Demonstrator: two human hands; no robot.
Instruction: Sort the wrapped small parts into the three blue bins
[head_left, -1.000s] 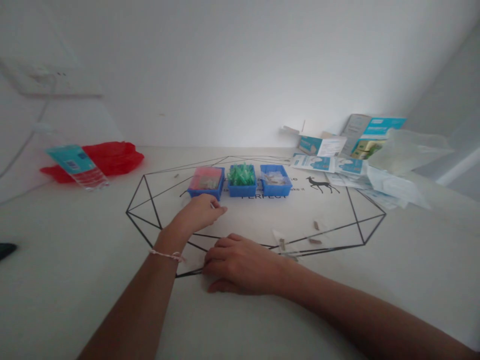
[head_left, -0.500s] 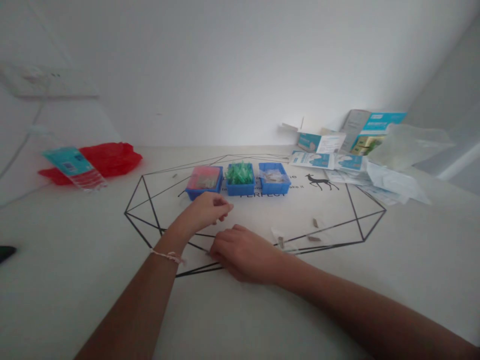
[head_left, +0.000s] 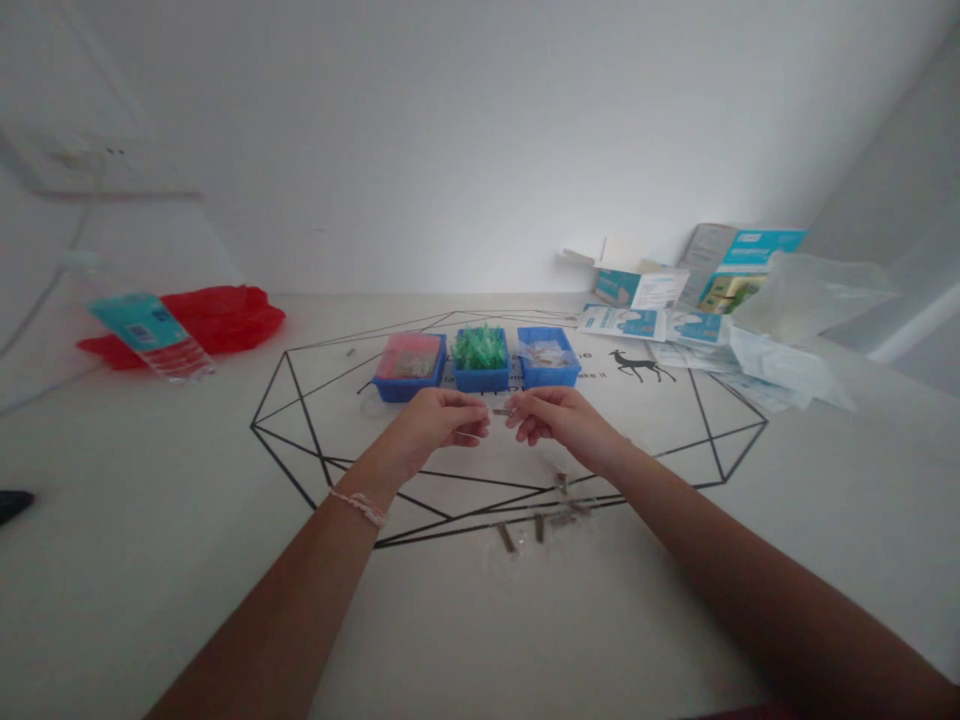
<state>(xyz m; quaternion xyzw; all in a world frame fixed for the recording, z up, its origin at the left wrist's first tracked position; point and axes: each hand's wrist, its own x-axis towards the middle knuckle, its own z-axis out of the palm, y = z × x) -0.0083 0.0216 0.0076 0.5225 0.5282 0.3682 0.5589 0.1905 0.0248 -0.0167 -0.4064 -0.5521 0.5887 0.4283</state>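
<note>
My left hand (head_left: 451,422) and my right hand (head_left: 556,418) face each other above the table, just in front of the blue bins. A small metal strip (head_left: 501,411) shows at the right fingertips, pinched there. The left fingers are closed together a little apart from it; what they hold, if anything, is too small to name. Nearer me lie several small metal strips (head_left: 506,538) in clear plastic bags (head_left: 517,560), partly blurred. A left bin (head_left: 405,388) has a pinkish-red cover over its contents, a middle bin (head_left: 481,380) holds green pieces, and a right bin (head_left: 551,376) holds clear bags.
A water bottle (head_left: 150,330) lies against a red plastic bag (head_left: 232,318) at the left. Cartons (head_left: 641,285), flat packets (head_left: 626,320) and a clear bag (head_left: 817,290) crowd the back right. A dark object (head_left: 13,505) sits at the left edge.
My right hand has risen from the table and moved forward and right, with a metal strip at its fingertips. My left hand has shifted slightly right. Bagged strips near me are now uncovered.
</note>
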